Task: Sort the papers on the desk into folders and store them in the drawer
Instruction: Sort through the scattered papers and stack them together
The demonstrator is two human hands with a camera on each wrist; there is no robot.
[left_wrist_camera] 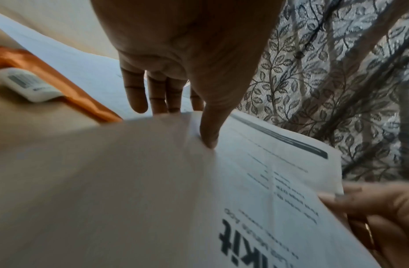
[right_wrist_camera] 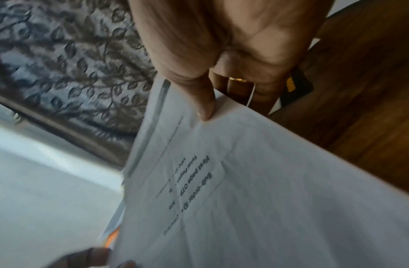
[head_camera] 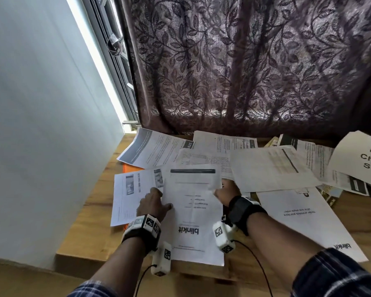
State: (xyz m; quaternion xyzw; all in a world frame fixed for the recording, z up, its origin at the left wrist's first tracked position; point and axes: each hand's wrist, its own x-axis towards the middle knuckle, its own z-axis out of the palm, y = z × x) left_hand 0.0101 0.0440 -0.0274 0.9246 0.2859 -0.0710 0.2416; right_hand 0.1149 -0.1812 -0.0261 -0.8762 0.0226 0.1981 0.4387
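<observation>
A white printed sheet marked "blinkit" (head_camera: 194, 213) is lifted over the desk's near left part, held at both side edges. My left hand (head_camera: 153, 203) pinches its left edge, thumb (left_wrist_camera: 209, 127) on top and fingers (left_wrist_camera: 134, 90) below. At the right edge my right hand (head_camera: 226, 195) pinches the same sheet (right_wrist_camera: 256, 190), its thumb (right_wrist_camera: 204, 101) pressed on the upper face. More printed papers (head_camera: 270, 168) lie scattered across the wooden desk (head_camera: 88, 241). An orange folder (head_camera: 130, 167) peeks out under the papers at the left, also the orange folder (left_wrist_camera: 68, 87) in the left wrist view.
A second "blinkit" sheet (head_camera: 304, 219) lies to the right. A dark patterned curtain (head_camera: 244, 61) hangs behind the desk and a white wall (head_camera: 41, 125) stands to the left. A small white barcoded item (left_wrist_camera: 27, 85) lies by the folder. A dark card (right_wrist_camera: 295, 90) lies on the desk.
</observation>
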